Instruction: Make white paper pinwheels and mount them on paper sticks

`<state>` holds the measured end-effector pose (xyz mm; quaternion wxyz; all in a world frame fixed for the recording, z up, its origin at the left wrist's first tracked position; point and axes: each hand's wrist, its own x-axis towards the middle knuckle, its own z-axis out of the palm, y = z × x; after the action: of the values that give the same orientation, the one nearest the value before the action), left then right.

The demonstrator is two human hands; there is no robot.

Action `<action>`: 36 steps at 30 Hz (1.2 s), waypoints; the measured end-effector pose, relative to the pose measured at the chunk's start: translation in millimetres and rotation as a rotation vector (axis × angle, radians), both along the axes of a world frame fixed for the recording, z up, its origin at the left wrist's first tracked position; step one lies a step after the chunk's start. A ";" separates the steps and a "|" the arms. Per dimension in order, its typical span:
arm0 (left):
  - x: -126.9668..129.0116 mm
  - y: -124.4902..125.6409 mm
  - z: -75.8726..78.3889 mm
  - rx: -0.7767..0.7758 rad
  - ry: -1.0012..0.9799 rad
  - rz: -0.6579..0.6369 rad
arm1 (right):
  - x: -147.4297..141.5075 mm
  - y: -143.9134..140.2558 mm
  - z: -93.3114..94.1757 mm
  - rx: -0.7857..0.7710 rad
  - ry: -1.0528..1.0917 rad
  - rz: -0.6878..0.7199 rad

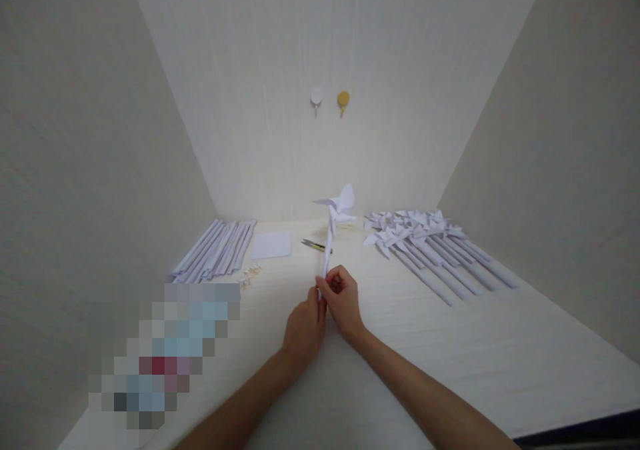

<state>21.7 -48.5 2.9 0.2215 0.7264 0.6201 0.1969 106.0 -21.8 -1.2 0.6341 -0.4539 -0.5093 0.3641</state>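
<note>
Left hand: the left hand (pixel 303 330) is curled closed around the bottom end of a white paper pinwheel (pixel 334 227), with the fingers wrapped on the stick just below the right hand.
Right hand: the right hand (pixel 342 299) is closed as well, its fingertips pinching the same stick a little higher up; the two hands touch each other.
Pinwheel: it stands nearly upright above the middle of the table (pixel 450 350), tilted slightly to the right, with its folded white blades at the top in front of the back wall.
Finished pile: a row of white pinwheels (pixel 425 247) lies flat on the right part of the table, blades towards the wall and sticks fanning towards the near right, well apart from the hands.
Paper sticks: a bundle of rolled white paper sticks (pixel 215 258) lies side by side on the far left of the table.
Paper sheet: a flat white square of paper (pixel 271 245) rests just to the right of the sticks.
Scissors: a small pair of scissors (pixel 314 244) lies behind the held pinwheel, between the paper sheet and the finished pile.
Small bits: a few small pale pieces (pixel 250 275) sit near the lower end of the stick bundle; what they are cannot be told.
Wall hooks: a white hook (pixel 315 99) and a gold hook (pixel 343 100) are fixed side by side on the back wall.
</note>
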 end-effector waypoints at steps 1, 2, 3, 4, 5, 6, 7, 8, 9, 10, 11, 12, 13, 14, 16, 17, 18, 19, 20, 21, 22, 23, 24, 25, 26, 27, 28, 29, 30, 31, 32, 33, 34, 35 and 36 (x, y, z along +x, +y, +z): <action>-0.3 0.2 0.4 0.001 -0.020 -0.003 | -0.9 -0.6 1.2 0.003 0.004 0.012; -0.7 0.3 0.6 0.005 -0.034 -0.007 | -1.1 -0.7 3.1 0.006 0.012 0.030; -1.0 0.1 0.5 0.010 -0.041 -0.015 | -0.3 -0.4 5.8 0.010 0.021 0.050; -1.3 -0.4 0.1 0.016 -0.039 -0.025 | 2.0 0.5 9.4 0.018 0.028 0.068; -1.6 -1.1 -0.4 0.025 -0.034 -0.039 | 6.2 1.8 13.9 0.026 0.024 0.078; -1.9 -1.9 -0.9 0.038 -0.029 -0.059 | 12.5 3.5 19.1 0.046 0.008 0.082; -2.3 -2.8 -1.5 0.052 -0.025 -0.077 | 21.4 5.3 25.0 0.064 -0.022 0.084; -2.7 -3.6 -2.0 0.065 -0.026 -0.093 | 33.0 7.1 31.1 0.076 -0.068 0.090; -3.1 -4.3 -2.4 0.074 -0.029 -0.104 | 47.3 8.6 37.2 0.085 -0.125 0.091; -3.5 -4.7 -2.7 0.079 -0.033 -0.109 | 64.2 9.5 43.1 0.085 -0.192 0.079; -3.8 -4.8 -2.8 0.079 -0.037 -0.109 | 83.4 9.8 48.6 0.084 -0.266 0.053; -4.1 -4.8 -2.8 0.075 -0.043 -0.110 | 104.4 9.3 53.6 0.084 -0.348 0.012; -4.2 -4.6 -2.7 0.071 -0.048 -0.112 | 126.7 8.0 58.2 0.069 -0.444 -0.034; -4.2 -4.3 -2.4 0.066 -0.050 -0.114 | 149.7 5.9 62.2 0.034 -0.541 -0.072; -4.0 -3.8 -2.0 0.060 -0.056 -0.117 | 195.4 -0.6 68.8 -0.056 -0.696 -0.181; -3.9 -3.6 -1.9 0.061 -0.061 -0.117 | 217.1 -4.7 71.5 -0.121 -0.768 -0.256; -3.8 -3.5 -1.9 0.062 -0.066 -0.116 | 237.4 -9.2 73.7 -0.197 -0.830 -0.344; -3.8 -3.3 -2.2 0.064 -0.070 -0.116 | 256.1 -13.9 75.4 -0.271 -0.882 -0.431; -3.8 -3.2 -2.6 0.066 -0.072 -0.117 | 273.0 -18.9 76.5 -0.342 -0.932 -0.504; -3.9 -3.1 -3.2 0.067 -0.074 -0.118 | 288.0 -24.0 77.2 -0.403 -0.980 -0.539; -4.0 -3.0 -3.9 0.067 -0.075 -0.119 | 301.3 -28.9 77.2 -0.458 -1.030 -0.558; -4.1 -2.8 -4.5 0.069 -0.075 -0.118 | 312.9 -33.7 76.8 -0.529 -1.068 -0.582; -4.1 -2.7 -5.0 0.071 -0.074 -0.116 | 323.0 -38.2 75.8 -0.591 -1.091 -0.614; -4.1 -2.6 -5.3 0.075 -0.071 -0.115 | 331.7 -42.3 74.4 -0.641 -1.107 -0.648; -4.0 -2.6 -5.4 0.080 -0.068 -0.116 | 339.2 -46.0 72.5 -0.689 -1.117 -0.660; -3.9 -2.6 -5.2 0.082 -0.065 -0.117 | 345.6 -49.2 70.2 -0.723 -1.128 -0.657; -3.8 -2.5 -4.9 0.082 -0.063 -0.120 | 351.0 -51.9 67.6 -0.745 -1.142 -0.645; -3.7 -2.5 -4.5 0.080 -0.062 -0.123 | 355.5 -54.1 64.6 -0.755 -1.153 -0.642; -3.7 -2.5 -4.1 0.076 -0.062 -0.125 | 359.2 -55.7 61.3 -0.748 -1.171 -0.640; -3.8 -2.5 -3.9 0.072 -0.061 -0.125 | 362.2 -56.9 57.9 -0.744 -1.180 -0.644; -3.9 -2.4 -3.9 0.070 -0.059 -0.124 | 364.6 -57.5 54.3 -0.735 -1.185 -0.646; -4.1 -2.4 -4.0 0.070 -0.058 -0.124 | 366.6 -57.7 50.7 -0.722 -1.191 -0.650; -4.2 -2.3 -4.4 0.071 -0.058 -0.124 | 368.3 -57.6 47.1 -0.706 -1.197 -0.658; -4.4 -2.3 -4.9 0.071 -0.059 -0.124 | 369.9 -57.2 43.6 -0.684 -1.205 -0.669; -4.6 -2.4 -5.3 0.072 -0.061 -0.124 | 371.5 -56.6 40.3 -0.656 -1.216 -0.684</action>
<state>17.1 -50.9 -2.4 0.2259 0.7646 0.5593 0.2269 477.4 -78.4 39.1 0.1528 -0.8711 -0.4655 -0.0331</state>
